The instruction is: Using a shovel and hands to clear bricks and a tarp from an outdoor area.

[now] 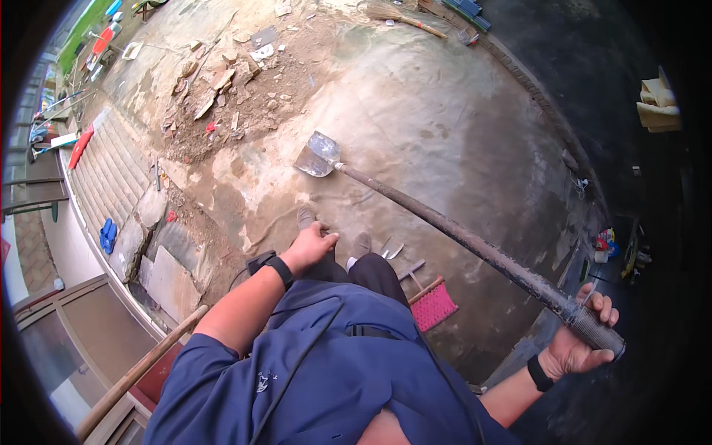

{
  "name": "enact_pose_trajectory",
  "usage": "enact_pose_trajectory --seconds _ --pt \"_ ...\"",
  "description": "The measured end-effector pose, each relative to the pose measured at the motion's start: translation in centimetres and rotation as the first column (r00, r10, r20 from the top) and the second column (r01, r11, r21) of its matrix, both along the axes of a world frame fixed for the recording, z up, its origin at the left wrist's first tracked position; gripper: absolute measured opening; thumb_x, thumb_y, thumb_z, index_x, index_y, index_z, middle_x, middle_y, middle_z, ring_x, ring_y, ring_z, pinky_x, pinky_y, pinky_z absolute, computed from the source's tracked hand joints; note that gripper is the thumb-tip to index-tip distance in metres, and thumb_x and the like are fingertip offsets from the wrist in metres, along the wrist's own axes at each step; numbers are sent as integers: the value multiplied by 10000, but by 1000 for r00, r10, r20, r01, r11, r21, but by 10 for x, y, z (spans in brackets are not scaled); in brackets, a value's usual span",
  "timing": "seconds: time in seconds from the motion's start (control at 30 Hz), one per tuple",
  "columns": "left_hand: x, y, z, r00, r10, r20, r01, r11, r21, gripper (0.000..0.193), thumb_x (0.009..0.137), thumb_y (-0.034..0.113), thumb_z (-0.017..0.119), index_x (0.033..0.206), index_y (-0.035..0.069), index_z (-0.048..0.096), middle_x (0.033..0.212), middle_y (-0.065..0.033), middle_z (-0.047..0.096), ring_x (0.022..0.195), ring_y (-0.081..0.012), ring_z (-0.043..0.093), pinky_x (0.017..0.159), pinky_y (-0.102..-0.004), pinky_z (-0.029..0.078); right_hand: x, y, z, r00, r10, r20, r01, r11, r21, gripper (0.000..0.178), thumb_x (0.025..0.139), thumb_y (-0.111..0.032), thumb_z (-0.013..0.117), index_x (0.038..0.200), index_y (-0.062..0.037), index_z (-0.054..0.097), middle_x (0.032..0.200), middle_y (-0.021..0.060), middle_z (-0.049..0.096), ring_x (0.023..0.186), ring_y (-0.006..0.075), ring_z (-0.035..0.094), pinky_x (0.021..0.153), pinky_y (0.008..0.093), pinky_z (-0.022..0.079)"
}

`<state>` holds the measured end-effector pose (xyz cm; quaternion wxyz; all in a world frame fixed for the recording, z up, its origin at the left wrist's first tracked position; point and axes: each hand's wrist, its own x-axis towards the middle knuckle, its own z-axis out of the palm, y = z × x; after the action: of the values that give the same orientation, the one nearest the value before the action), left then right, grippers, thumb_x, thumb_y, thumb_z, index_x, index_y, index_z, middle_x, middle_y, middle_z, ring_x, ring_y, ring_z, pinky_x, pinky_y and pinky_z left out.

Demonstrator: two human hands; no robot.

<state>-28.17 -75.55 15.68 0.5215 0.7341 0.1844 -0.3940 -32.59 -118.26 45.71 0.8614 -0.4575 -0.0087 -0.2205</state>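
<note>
Rust-brown and worn, the shovel (460, 234) slants from my right hand (571, 351), wrapped round its end at four o'clock, to its blade (321, 150) at eleven. My left hand (309, 245) curls loosely near the centre.

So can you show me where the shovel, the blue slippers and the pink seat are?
Shovel (475, 244): head view, middle of its long handle.
Blue slippers (108, 236): head view, middle of the pair.
Pink seat (433, 305): head view, middle of its pink surface.

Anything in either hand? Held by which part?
Right hand: long dark-handled shovel with square metal blade, by the ribbed end opposite the blade. Left hand: nothing visible.
</note>
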Motion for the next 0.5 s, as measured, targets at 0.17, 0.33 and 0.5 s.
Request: enact_pose_trajectory --seconds 0.17,0.33,0.5 --pt "56 -113 29 876 94 -472 -317 850 -420 643 939 444 547 1336 -30 370 1153 -156 572 915 -212 625 691 -309 544 -1 3 47 992 112 54 -108 991 -82 551 624 -381 878 900 -129 473 893 -7 466 941 185 494 1118 452 291" --pt "86 -167 -7 626 377 -683 -776 390 -496 424 957 346 544 1150 -27 485 1130 -182 577 928 -279 636 807 -408 560 14 36 63 995 30 98 -20 995 -95 445 587 -160 851 756 -161 439 649 -59 436 612 68 443 782 253 357" --pt "103 -169 8 582 429 -690 -801 448 -397 249 944 229 554 1001 -10 522 923 -107 600 815 -264 636 777 -427 566 38 63 66 986 76 151 -27 954 -299 199 769 -275 671 917 -152 620 804 -17 643 767 152 625 786 338 465"
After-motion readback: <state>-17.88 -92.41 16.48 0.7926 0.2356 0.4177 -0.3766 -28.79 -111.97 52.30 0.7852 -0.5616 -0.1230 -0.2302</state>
